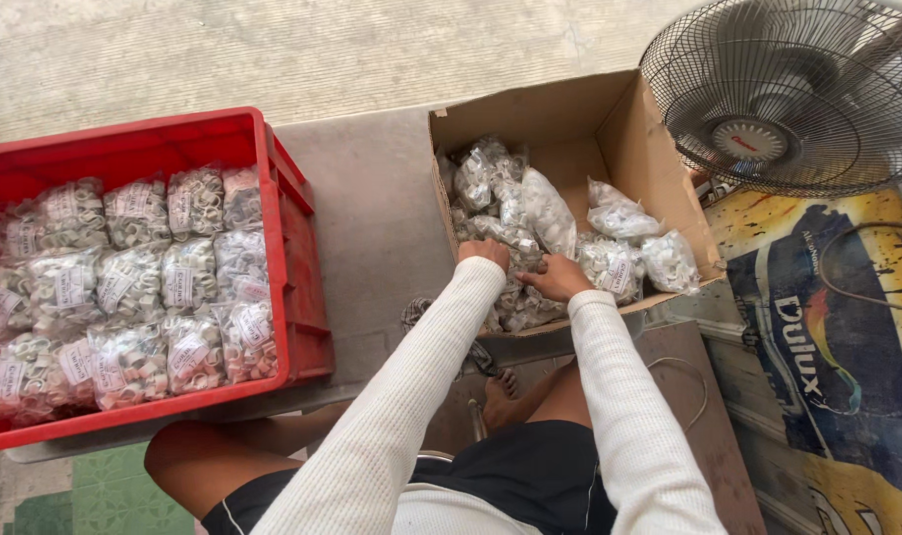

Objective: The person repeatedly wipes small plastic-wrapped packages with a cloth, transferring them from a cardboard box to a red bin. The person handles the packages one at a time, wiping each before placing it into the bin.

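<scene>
An open cardboard box (649, 139) sits ahead of me on the floor, holding several clear plastic bags of small white parts (550, 213). Both my hands reach into its near side. My left hand (486, 251) rests on the bags at the box's front left, fingers curled down among them. My right hand (555, 277) lies just beside it, fingers pressed onto a bag (518, 260) between the two hands. Whether either hand has closed around a bag is hidden by the fingers and the pile. Both arms wear white knit sleeves.
A red plastic crate (292, 228) at the left is packed with rows of similar labelled bags (124, 287). A standing fan (798, 94) is at the top right, above a printed sack (828, 337) on the floor. My bare knees and foot (496, 396) are below.
</scene>
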